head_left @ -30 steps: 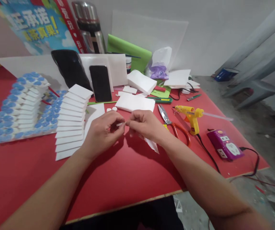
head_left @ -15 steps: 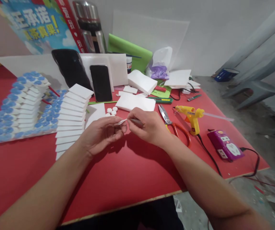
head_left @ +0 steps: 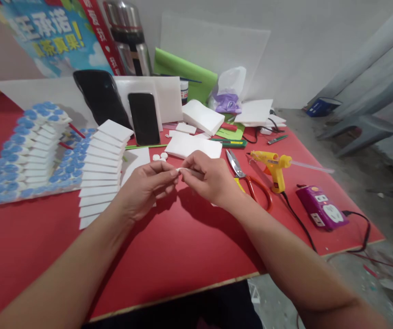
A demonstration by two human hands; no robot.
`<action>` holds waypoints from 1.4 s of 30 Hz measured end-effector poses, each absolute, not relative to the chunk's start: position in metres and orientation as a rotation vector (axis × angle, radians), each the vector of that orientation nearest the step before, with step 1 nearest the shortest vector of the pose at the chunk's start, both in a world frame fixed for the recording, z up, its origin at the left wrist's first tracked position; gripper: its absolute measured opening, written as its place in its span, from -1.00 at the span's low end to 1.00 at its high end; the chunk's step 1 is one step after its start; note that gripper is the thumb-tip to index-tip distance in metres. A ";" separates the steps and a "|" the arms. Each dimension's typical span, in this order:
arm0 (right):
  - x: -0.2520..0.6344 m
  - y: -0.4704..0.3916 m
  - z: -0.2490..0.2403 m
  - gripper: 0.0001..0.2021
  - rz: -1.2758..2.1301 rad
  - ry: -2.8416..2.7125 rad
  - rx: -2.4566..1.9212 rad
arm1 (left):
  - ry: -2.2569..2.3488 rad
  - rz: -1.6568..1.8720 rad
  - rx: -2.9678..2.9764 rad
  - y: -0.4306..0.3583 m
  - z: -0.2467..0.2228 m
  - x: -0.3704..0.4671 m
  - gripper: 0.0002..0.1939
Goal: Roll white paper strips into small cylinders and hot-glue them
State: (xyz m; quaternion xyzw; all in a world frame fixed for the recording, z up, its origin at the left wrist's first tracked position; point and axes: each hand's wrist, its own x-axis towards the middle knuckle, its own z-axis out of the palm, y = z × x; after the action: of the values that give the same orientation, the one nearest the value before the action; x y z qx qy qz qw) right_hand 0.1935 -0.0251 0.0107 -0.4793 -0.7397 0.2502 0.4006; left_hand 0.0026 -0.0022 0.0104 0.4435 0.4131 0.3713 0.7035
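Note:
My left hand (head_left: 151, 185) and my right hand (head_left: 208, 180) meet fingertip to fingertip above the red table. Both pinch a thin white strip (head_left: 179, 169), which looks like paper; only a short bit shows between the fingers. Just behind my left hand lie small white round pieces (head_left: 160, 157), partly covered by it. Left of that hand stands a stepped row of white panels (head_left: 101, 171). Beyond my right hand is a white stack of sheets (head_left: 191, 145).
Scissors with orange handles (head_left: 258, 194), a yellow glue gun (head_left: 276, 169) and a purple power box (head_left: 321, 208) lie to the right. A blue-and-white model (head_left: 14, 169) sits at left. A phone (head_left: 144, 119) leans at the back, near a green cutter (head_left: 232, 143).
My left thumb and fingers have closed over the white strip, so less of it shows. My left hand has turned slightly and now covers more of the small round pieces.

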 end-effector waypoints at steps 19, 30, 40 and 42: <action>0.161 -0.034 0.014 -0.78 1.351 -1.059 -1.097 | 1.193 1.314 2.411 -0.021 0.004 0.009 -0.87; 0.169 -0.029 0.009 -0.81 1.280 -1.117 -1.110 | 1.045 1.299 2.508 -0.018 0.002 0.007 -0.82; 0.168 -0.029 0.007 -0.84 1.221 -1.150 -1.083 | 1.126 1.267 2.099 -0.019 0.008 0.009 -0.90; 0.169 -0.029 0.007 -0.85 1.201 -1.169 -1.069 | 1.140 1.228 1.892 -0.019 0.011 0.010 -0.92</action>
State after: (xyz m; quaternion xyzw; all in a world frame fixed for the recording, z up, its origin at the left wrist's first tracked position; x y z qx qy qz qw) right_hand 0.1686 -0.0285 0.0068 -0.4506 -0.4929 0.5063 0.5456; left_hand 0.0099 -0.0192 0.0107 0.7137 0.4299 0.4631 0.3023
